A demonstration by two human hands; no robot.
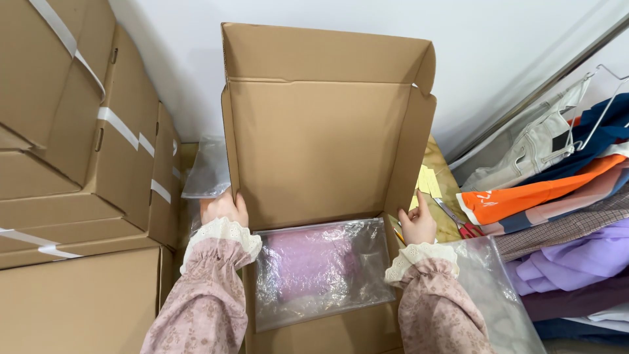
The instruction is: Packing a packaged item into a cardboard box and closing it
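Both arms reach fwd, lace-cuffed sleeves up. Left hand clasps the left wall of the open cardboard box, fingers curled on its edge; right hand grips the right wall, w/ thumb up. Bagged pink garment lies flat inside, btwn the hands.

Box walls and stacked cartons flank the open top.

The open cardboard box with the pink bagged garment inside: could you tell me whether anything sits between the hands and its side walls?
Nothing visible does. The left hand and the right hand each rest directly on a side wall of the cardboard box, with the bagged pink garment lying inside between them.
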